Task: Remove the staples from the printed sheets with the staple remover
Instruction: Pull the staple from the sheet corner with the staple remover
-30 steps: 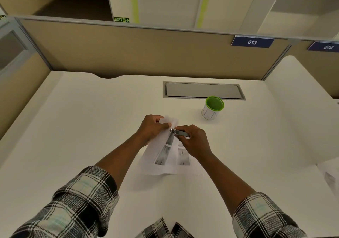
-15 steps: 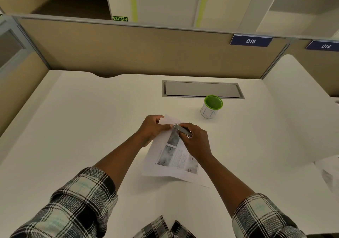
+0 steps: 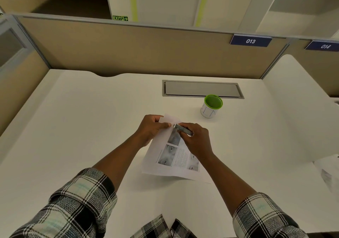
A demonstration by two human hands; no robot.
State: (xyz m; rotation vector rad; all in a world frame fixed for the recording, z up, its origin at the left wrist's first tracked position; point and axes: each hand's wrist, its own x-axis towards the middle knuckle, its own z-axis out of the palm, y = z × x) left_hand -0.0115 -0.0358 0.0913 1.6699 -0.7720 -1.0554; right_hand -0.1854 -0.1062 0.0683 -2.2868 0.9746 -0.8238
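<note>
Both hands work the far corner of the white printed sheets (image 3: pixel 174 157) on the desk: left hand (image 3: pixel 152 128) pinching it steady, right hand (image 3: pixel 195 139) gripping the slim metal staple remover (image 3: pixel 182 129) angled into it.

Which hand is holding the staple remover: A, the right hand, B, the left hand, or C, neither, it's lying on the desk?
A: the right hand grips the staple remover at the top corner of the printed sheets, which the left hand pinches.
</note>
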